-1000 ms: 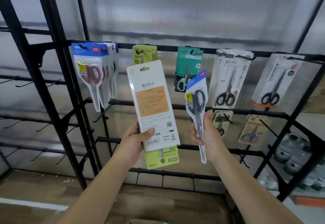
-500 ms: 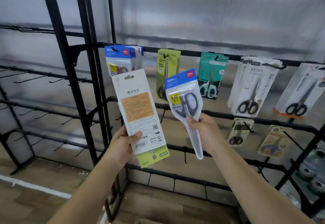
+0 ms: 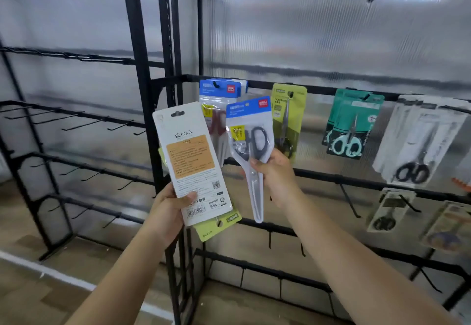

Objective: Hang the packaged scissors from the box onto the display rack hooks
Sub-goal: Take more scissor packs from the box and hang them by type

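The right hand [image 3: 276,174] now grips the blue-topped scissors pack [image 3: 251,143] closer to the matching packs [image 3: 219,103] hanging just above it. The left hand [image 3: 168,212] holds a white pack [image 3: 190,161] and a green one [image 3: 216,228] below; hanging looks imminent.

The left hand [image 3: 167,213] is holding a card-backed pack [image 3: 191,161] in front of the rack's upright post [image 3: 175,110], with a second pack [image 3: 218,225] sticking out behind and below it. Just to its right, the right hand [image 3: 276,175] is holding a bagged scissors pack [image 3: 251,146] before the packs hanging on the top rail [image 3: 318,89]. Further packs are hanging along that rail to the right, and more are hanging below them on the lower rail [image 3: 356,180]. Bare hooks [image 3: 84,126] are jutting from the rack section on the left.
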{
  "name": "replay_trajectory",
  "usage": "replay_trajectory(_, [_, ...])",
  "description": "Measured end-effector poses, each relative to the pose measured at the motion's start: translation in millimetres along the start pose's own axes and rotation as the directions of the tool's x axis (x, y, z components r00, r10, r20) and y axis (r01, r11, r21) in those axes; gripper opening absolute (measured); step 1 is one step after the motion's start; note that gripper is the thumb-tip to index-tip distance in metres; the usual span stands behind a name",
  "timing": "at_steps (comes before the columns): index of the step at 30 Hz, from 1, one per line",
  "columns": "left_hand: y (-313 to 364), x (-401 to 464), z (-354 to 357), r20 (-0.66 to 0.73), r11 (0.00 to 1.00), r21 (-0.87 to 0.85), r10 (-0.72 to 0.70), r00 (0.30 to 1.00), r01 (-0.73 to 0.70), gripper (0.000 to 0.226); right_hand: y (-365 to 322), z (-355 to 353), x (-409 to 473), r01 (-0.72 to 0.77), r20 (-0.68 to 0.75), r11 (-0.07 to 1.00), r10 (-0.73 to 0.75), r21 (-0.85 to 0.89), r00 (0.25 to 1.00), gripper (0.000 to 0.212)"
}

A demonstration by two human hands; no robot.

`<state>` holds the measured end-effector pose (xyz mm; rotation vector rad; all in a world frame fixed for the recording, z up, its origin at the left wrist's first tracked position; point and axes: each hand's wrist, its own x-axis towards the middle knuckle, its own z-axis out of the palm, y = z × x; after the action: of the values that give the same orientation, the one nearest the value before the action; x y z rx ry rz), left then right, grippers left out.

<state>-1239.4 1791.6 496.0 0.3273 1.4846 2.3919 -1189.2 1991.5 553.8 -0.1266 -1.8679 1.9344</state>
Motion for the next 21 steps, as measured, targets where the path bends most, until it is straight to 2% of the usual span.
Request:
replay_trajectory(7, [19,14,-31,-0.019,1.0,0.019,0.0,1.0,0.0,0.037,-22,61,35,0.033,0.041,0.999,-0.033,0.0,0.999,0.02])
replay_trajectory(12, [25,19,-48,-0.013,1.0,0.023,0.005,1.0,-0.005,0.041,-20,81,47,0.014,-0.038,0.999,-0.012,0.041,0.999,0.013])
replay_trajectory(18, [30,23,-60,0.003,1.0,0.002,-0.013,1.0,0.013,0.042,-8,87,46,-0.016,-0.061,0.993,0.023,0.117,0.998,0.011])
replay_trajectory(21, [32,22,-61,0.0,1.0,-0.007,-0.006,1.0,0.006,0.041,-3,88,47,-0.033,-0.13,0.999,0.036,0.027,0.991,0.01])
